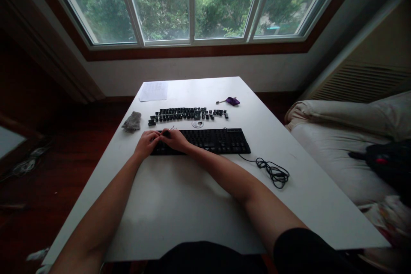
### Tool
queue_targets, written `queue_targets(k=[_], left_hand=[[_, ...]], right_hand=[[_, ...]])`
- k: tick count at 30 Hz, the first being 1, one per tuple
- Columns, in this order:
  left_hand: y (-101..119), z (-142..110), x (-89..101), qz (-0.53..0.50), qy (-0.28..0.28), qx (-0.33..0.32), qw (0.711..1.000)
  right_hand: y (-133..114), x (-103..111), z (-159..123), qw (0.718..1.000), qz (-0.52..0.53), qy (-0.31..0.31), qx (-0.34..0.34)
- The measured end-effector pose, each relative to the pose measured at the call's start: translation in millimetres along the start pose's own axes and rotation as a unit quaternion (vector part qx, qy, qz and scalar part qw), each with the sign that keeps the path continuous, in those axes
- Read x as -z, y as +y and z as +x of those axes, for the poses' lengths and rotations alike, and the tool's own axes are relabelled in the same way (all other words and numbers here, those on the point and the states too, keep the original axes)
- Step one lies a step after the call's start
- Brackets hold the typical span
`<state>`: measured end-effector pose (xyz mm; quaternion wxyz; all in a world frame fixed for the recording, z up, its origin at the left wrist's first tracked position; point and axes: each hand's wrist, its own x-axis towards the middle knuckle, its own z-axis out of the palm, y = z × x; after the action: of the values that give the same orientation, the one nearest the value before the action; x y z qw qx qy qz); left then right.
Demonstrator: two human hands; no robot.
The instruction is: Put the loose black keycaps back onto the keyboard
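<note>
A black keyboard (212, 140) lies across the middle of the white table, many of its keycaps in place. Over its left end my two hands meet, fingertips together. My right hand (176, 140) is closed around a small dark piece (166, 134); thin wire-like lines stick up beside it. My left hand (148, 142) has its fingers bent and pressed together against the right fingertips, and what they pinch is hidden. Behind the keyboard, loose black keycaps (180, 114) stand in rows. A small round whitish dish or ring (198, 123) sits between these rows and the keyboard.
A crumpled grey cloth (132, 122) lies left of the keycaps. At the back are a paper sheet (154, 91) and a purple brush-like tool (233, 101). The keyboard's coiled cable (275, 173) rests at right on the white table (192, 205). A sofa (327, 150) stands beyond the right edge.
</note>
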<state>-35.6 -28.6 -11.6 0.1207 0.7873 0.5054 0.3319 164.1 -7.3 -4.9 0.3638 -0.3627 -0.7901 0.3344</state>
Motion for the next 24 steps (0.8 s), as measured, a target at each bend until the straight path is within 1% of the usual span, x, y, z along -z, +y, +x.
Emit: queue_targets(k=[6,12,24], left_hand=[[-0.9,-0.1,0.0,-0.001,0.0,-0.004,1.0],[-0.4,-0.4,0.2,-0.003,-0.001,-0.003,1.0],[-1.2,-0.5,0.2,-0.004,-0.005,-0.009,1.0]], right_hand=[[-4.7,2.9,-0.4,1.0,-0.006,-0.006,-0.017],[-8.8,4.8,-2.3,1.0,-0.016,-0.008,-0.013],[-4.6,0.1,-1.1,0.998,-0.062,-0.002,0.0]])
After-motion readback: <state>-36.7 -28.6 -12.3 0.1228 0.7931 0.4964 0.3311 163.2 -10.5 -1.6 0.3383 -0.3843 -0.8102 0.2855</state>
